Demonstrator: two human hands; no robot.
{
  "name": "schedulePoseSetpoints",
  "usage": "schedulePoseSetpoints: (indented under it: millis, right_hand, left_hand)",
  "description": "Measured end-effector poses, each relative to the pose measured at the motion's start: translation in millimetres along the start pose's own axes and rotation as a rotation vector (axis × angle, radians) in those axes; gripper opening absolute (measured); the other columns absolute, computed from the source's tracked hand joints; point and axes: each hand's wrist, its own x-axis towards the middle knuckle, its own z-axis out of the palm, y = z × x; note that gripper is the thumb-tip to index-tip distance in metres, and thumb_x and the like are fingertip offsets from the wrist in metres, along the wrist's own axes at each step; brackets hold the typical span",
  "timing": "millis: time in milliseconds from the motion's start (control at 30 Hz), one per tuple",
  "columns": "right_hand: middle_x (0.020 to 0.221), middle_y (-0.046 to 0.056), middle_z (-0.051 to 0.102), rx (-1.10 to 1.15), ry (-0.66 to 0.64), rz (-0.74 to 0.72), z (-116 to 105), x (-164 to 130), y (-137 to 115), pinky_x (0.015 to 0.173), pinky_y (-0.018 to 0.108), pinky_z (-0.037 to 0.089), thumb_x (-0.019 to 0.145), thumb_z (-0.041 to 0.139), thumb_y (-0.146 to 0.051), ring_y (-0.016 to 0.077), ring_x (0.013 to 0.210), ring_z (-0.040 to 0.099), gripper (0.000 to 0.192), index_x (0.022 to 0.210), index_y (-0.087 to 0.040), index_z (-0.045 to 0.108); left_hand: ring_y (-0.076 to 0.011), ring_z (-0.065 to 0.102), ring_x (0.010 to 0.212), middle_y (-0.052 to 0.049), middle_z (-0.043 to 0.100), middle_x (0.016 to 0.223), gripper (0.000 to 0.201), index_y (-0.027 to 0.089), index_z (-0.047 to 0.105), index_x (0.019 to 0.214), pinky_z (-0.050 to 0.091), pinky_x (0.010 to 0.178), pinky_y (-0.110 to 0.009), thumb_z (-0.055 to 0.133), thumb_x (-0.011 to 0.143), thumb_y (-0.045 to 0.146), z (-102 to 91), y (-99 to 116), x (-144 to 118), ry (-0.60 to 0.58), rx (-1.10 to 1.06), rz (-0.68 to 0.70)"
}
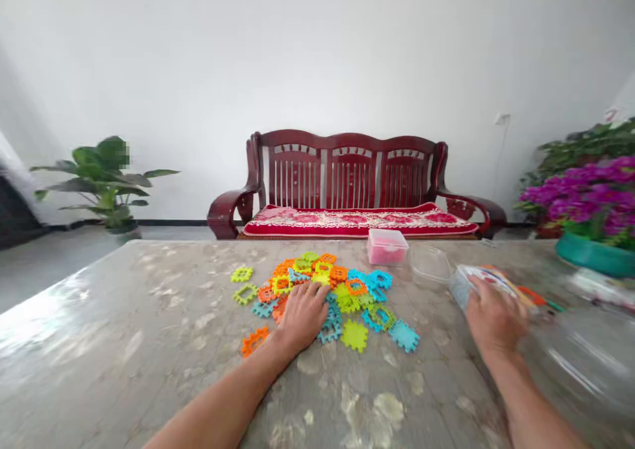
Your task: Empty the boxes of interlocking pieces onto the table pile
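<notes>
Toothed pieces [347, 298] lie under and around left fingers [311, 293].

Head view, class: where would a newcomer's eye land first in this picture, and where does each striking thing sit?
First, probably, the heap of bright orange, blue and green notched pieces in the middle of the table, with the left hand resting on it. Next come the vivid purple flowers at the far right, then the dark red wooden bench against the wall behind.
</notes>
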Motion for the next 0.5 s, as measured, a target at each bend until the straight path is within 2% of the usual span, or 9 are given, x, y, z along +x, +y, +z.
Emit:
schedulePoseSetpoints:
  millis: [500]
  right_hand:
    - [0.091, 0.006, 0.075, 0.056, 0.01, -0.078, -9, 3, -13, 0.079, 0.033, 0.033, 0.086, 0.05, -0.015, 0.0204, 0.087, 0.063, 0.029, 0.107, -0.019, 0.07]
  left_hand:
    - [-0.0244, 0.057, 0.117, -0.007, 0.065, 0.124, 0.034, 0.023, 0.059, 0.125, 0.042, 0.102, -0.041, 0.049, 0.092, 0.022, -1.9, 2, 1, -0.001, -0.009, 0.004]
